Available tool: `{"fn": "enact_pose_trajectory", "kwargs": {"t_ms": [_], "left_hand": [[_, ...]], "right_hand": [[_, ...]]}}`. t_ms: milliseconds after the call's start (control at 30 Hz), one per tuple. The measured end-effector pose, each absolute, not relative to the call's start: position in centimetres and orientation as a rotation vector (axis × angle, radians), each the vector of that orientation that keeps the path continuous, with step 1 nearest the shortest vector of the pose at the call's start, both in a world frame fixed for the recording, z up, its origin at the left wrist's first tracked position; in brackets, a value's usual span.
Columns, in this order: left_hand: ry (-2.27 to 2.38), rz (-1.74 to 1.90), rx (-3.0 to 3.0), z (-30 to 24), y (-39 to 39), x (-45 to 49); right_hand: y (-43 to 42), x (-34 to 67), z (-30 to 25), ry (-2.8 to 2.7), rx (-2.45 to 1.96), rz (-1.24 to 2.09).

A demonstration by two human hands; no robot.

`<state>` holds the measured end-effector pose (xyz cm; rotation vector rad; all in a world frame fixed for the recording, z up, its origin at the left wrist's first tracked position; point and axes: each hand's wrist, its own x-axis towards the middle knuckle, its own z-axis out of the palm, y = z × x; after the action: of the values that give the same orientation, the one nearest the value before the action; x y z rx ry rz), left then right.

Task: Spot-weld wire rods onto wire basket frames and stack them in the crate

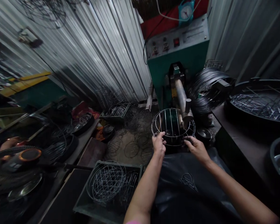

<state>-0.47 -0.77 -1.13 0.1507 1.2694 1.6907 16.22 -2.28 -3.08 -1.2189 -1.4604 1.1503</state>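
A round wire rack (166, 122), with two rings and parallel bars across, is held level in front of a green machine (157, 74). My left hand (159, 143) pinches its near left rim. On the near right rim, the fingertips of my right hand (195, 147) are closed. The metal arm (181, 95) of the machine reaches down to the right part of the rack; whether they touch is unclear. Below my hands, a small bunch of bent wires (188, 180) lies on dark sheeting (170, 169) over my lap.
To my left stands a crate (80, 203) of wire racks. A wire coil (205, 90) and a broad black basin (235, 115) of wire pieces are on the right. More racks (132, 149) lie on the floor. Another person's hand (9, 143) shows at far left, near a fan (18, 160).
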Motion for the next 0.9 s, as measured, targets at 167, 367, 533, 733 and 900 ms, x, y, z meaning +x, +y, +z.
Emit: {"fn": "enact_pose_trajectory", "kwargs": {"t_ms": [167, 367, 533, 733, 900], "left_hand": [[1.269, 1.715, 0.14, -1.2, -1.0, 0.2], [1.312, 1.709, 0.153, -1.3, -0.9, 0.7], [1.313, 1.709, 0.128, -1.6, -0.6, 1.0], [1.296, 1.72, 0.096, -1.6, -0.1, 1.5], [1.311, 1.715, 0.094, -1.5, 0.5, 1.6]], "right_hand": [[-2.1, 16.7, -2.6, -1.471, -1.197, 1.172], [-1.8, 17.0, -2.8, -1.423, -1.205, 1.186], [-1.6, 17.0, -3.0, -1.419, -1.173, 1.166], [-1.0, 17.1, -3.2, -1.428, -1.159, 1.13], [-0.3, 17.5, -3.0, -1.489, -1.162, 1.097]]}}
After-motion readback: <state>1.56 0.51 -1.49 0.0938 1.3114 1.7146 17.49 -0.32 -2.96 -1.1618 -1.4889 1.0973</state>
